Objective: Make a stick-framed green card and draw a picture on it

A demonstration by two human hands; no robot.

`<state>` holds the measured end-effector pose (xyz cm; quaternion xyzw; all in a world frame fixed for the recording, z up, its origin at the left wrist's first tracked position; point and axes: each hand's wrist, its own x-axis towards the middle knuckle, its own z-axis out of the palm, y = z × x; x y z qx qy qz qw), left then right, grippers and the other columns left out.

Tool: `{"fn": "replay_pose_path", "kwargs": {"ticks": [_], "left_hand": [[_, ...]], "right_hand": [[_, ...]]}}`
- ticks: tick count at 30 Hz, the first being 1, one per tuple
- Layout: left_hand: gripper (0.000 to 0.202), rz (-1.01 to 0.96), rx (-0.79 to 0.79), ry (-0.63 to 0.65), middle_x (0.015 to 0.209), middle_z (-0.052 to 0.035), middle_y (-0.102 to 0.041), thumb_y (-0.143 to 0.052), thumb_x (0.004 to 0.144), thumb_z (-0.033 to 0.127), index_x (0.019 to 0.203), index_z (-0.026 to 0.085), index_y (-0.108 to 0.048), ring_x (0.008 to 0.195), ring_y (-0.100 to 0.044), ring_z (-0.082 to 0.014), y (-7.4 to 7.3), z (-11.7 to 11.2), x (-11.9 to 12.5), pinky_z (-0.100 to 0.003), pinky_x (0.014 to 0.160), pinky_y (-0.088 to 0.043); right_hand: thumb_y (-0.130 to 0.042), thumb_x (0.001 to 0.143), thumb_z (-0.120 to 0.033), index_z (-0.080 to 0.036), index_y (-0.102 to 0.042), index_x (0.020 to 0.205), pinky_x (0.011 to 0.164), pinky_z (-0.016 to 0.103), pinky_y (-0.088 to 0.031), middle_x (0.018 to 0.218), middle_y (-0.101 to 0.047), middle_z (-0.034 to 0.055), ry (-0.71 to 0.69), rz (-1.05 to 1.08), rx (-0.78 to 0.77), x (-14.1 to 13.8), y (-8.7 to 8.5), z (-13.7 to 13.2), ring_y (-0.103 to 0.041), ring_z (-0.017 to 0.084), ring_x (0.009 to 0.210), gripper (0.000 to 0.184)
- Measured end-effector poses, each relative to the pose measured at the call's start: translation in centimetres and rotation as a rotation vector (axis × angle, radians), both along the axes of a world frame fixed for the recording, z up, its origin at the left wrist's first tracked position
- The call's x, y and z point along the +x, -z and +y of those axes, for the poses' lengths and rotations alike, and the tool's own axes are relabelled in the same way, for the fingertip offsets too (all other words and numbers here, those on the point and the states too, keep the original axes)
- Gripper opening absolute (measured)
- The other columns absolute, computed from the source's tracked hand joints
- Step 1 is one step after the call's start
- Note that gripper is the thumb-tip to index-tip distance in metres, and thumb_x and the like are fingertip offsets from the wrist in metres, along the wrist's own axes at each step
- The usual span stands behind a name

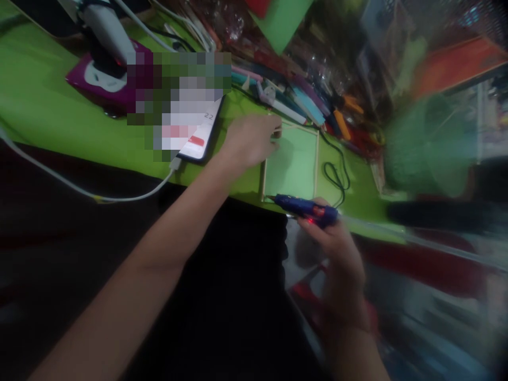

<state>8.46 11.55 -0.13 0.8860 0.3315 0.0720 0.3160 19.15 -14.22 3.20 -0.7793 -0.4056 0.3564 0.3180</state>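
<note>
My right hand (pixel 337 238) grips a dark blue hot glue gun (pixel 305 208). Its metal nozzle points left over the near left corner of a pale green sheet (pixel 291 164) edged with thin wooden sticks. A small red light glows on the gun, and a translucent glue stick (pixel 373 226) seems to run out of its back. My left hand (pixel 250 138) rests at the sheet's far left corner with fingers curled in; what they pinch, if anything, I cannot make out. Just left of that hand lies a phone (pixel 204 138), its screen lit and partly blurred out.
A white charging cable (pixel 119 199) runs from the phone along the green table (pixel 35 100). At the back left stands a purple and white object (pixel 107 76). Pens and markers (pixel 293 106) crowd behind the sheet. A black cord (pixel 337 177) and a blurred green container (pixel 428 145) are to the right.
</note>
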Motion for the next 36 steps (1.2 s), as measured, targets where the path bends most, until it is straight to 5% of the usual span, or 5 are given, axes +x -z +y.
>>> {"fn": "replay_pose_path", "kwargs": {"ticks": [36], "left_hand": [[0.028, 0.041, 0.014, 0.008, 0.105, -0.007, -0.077, -0.059, 0.091, 0.03, 0.116, 0.027, -0.07, 0.105, -0.07, -0.0299, -0.15, 0.12, -0.09, -0.039, 0.086, -0.052]], "right_hand": [[-0.073, 0.09, -0.046, -0.025, -0.055, 0.088, 0.068, 0.03, -0.04, 0.077, -0.051, -0.0033, -0.009, -0.073, -0.05, 0.03, -0.12, 0.06, -0.049, 0.017, 0.07, 0.028]]}}
